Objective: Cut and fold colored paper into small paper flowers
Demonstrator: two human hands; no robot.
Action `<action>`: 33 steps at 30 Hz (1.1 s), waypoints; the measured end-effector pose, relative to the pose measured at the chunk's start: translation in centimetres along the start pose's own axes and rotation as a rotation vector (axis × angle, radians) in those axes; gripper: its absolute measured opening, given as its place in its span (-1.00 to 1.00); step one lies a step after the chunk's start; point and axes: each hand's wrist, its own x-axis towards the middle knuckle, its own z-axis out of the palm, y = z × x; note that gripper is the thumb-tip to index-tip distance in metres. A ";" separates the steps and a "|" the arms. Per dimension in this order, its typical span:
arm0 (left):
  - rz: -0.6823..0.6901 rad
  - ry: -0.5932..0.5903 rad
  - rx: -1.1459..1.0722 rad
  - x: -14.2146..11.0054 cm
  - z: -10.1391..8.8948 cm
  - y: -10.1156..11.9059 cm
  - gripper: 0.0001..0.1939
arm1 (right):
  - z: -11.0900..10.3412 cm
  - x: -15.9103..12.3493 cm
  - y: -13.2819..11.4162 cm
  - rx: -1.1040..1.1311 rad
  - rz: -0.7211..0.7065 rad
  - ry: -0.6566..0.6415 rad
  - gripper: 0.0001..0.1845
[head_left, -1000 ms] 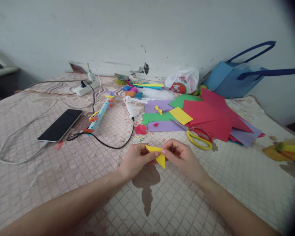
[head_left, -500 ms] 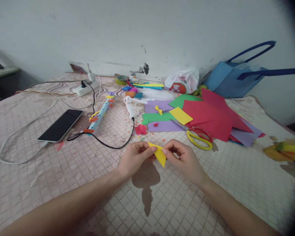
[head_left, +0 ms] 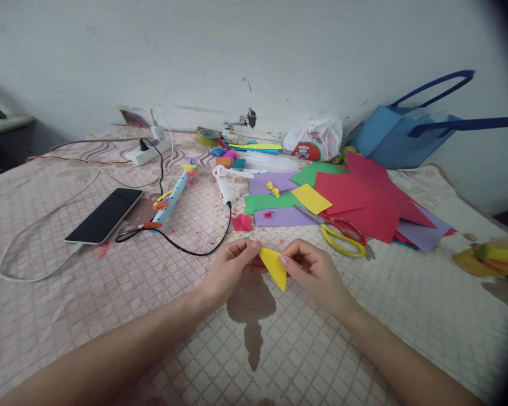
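Observation:
Between my hands, just above the tablecloth, is a small folded piece of yellow paper [head_left: 274, 269], triangular with one point hanging down. My left hand [head_left: 232, 265] pinches its upper left corner between thumb and fingers. At the right edge, my right hand [head_left: 311, 268] pinches it the same way. Some fingertips are hidden behind the paper. Beyond my right hand lie scissors [head_left: 342, 239] with yellow and red handles. A crumpled red paper piece [head_left: 242, 223] rests past my left hand.
Coloured paper sheets [head_left: 359, 197] lie at the right, before a blue bag [head_left: 398, 135]. A white glue gun [head_left: 223, 183] trails a black cord. At left are a phone [head_left: 105, 217] on a cable, a decorated light-blue strip [head_left: 172, 197] and a power strip [head_left: 150, 151].
My left thumb has slid up and left to the paper's corner, so more of the yellow face shows. My right hand keeps its pinch, nearly still.

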 end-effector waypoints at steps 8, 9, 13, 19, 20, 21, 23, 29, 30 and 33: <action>-0.028 -0.035 0.251 -0.2 0.3 0.0 -0.72 | 0.2 0.2 0.3 0.141 0.109 -0.008 -0.81; -0.033 -0.034 0.255 -0.3 0.3 0.0 -0.73 | 0.3 0.2 0.3 0.153 0.116 -0.002 -0.81; -0.109 -0.074 0.250 -0.3 0.4 -0.1 -0.72 | 0.5 0.1 0.3 0.184 0.123 0.035 -0.81; -0.082 -0.073 0.305 -0.4 0.6 -0.2 -0.71 | 0.6 0.0 0.3 0.182 0.112 0.043 -0.81; -0.089 -0.075 0.313 -0.4 0.6 -0.2 -0.70 | 0.6 0.0 0.3 0.173 0.108 0.051 -0.81; -0.106 -0.084 0.319 -0.5 0.6 -0.2 -0.70 | 0.6 0.0 0.2 0.165 0.104 0.058 -0.80; -0.141 -0.119 0.331 -0.6 0.6 -0.2 -0.69 | 0.7 0.0 0.2 0.152 0.099 0.067 -0.80; -0.160 -0.143 0.357 -0.6 0.4 -0.5 -0.68 | 0.7 0.0 0.1 0.135 0.096 0.098 -0.80; -0.178 -0.148 0.357 -0.6 0.4 -0.6 -0.69 | 0.8 0.0 0.1 0.130 0.096 0.103 -0.81; -0.219 -0.176 0.351 -0.6 0.5 -0.7 -0.73 | 0.8 0.1 0.1 0.109 0.101 0.119 -0.81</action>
